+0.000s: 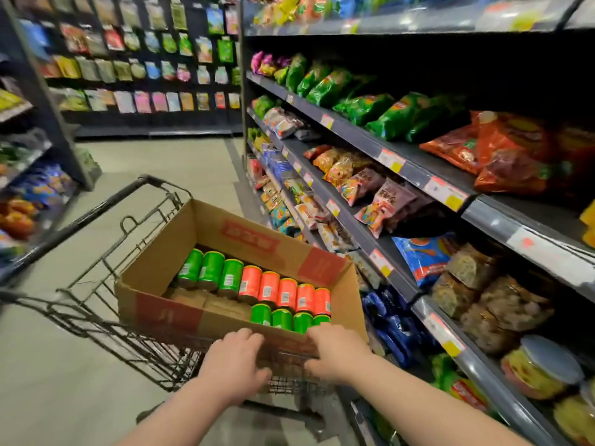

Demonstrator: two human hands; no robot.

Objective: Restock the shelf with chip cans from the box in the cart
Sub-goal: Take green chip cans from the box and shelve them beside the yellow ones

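Note:
An open cardboard box (pixel 180 252) sits in a black wire cart (pixel 106 304). Inside lie green chip cans (pixel 211 270) and orange chip cans (pixel 286 294) in a back row, with more green cans (pixel 281 318) in front. My left hand (pixel 233 365) grips the cart's near rail below the box, fingers curled over it. My right hand (pixel 338 352) grips the same rail further right, against the box's near wall. The snack shelf (pixel 415 173) runs along the right side.
Bagged snacks fill the right shelves, with round tubs (pixel 544 368) low at the right. More racks of packets stand on the left (pixel 29 188) and across the far end of the aisle (pixel 145 69). Beige floor (pixel 154 165) stretches ahead of the cart.

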